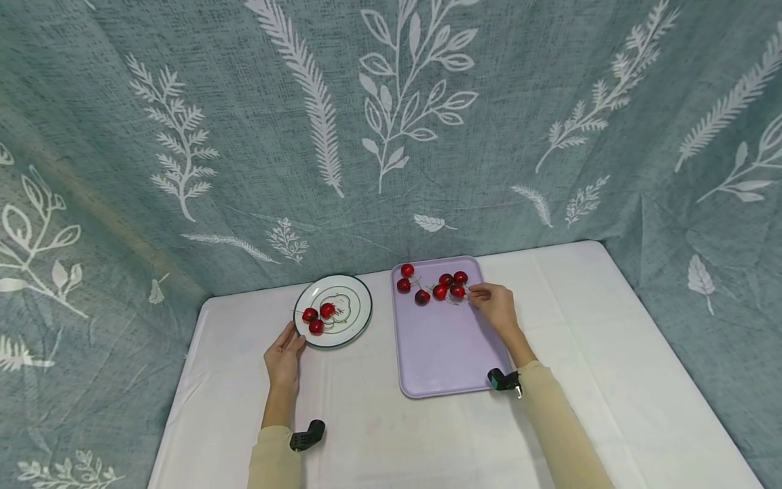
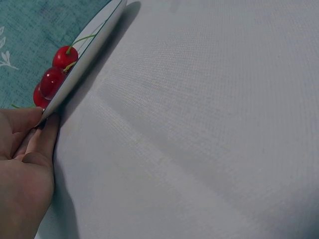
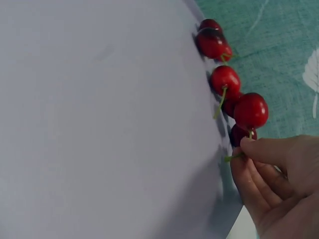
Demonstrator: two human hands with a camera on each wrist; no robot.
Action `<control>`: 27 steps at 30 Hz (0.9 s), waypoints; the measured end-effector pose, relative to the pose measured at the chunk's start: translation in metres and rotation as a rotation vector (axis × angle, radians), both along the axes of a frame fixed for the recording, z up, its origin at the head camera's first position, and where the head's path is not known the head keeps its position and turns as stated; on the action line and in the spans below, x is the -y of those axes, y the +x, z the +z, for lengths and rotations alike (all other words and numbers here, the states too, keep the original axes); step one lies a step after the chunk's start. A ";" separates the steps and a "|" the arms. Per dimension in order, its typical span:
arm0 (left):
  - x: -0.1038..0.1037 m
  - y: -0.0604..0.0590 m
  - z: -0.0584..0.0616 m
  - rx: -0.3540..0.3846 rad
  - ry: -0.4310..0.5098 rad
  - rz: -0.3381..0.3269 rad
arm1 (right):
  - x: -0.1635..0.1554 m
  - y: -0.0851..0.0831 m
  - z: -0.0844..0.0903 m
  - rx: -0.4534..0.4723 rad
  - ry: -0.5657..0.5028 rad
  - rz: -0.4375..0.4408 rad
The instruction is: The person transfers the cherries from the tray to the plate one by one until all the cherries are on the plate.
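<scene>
On the left, a white plate [image 1: 353, 324] with a dark rim holds 3 red cherries [image 1: 315, 327]. My left hand [image 1: 283, 361] grips the plate's near-left edge, thumb and fingers meeting at the rim in the left wrist view. To the right lies a lilac tray [image 1: 440, 356] with several cherries [image 1: 422, 297] grouped along its far end. With thumb and fingertips, my right hand [image 1: 496, 309] pinches the green stem of one cherry [image 3: 250, 110] at the tray's far right. That cherry is beside others; whether it is lifted off the tray I cannot tell.
A white cloth covers the table [image 1: 366, 435]. Behind it and on both sides hangs a green curtain [image 1: 244, 149] with white leaf prints, close to the far ends of plate and tray. A strip of tablecloth separates plate and tray.
</scene>
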State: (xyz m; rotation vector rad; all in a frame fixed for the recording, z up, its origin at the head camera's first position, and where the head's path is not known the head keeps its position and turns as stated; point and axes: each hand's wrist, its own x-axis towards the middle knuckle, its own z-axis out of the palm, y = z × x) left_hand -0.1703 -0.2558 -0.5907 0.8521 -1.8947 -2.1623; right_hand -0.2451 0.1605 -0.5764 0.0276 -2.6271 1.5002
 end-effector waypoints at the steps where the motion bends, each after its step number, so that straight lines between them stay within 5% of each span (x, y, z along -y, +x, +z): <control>1: 0.000 -0.001 0.000 0.000 0.002 0.003 | 0.000 0.000 0.001 0.022 -0.023 -0.012; 16: 0.003 -0.009 -0.003 0.008 0.006 -0.001 | 0.006 -0.002 0.002 0.226 -0.275 -0.092; 27: 0.003 -0.010 -0.003 -0.002 -0.013 0.005 | 0.017 -0.013 0.011 0.244 -0.389 -0.071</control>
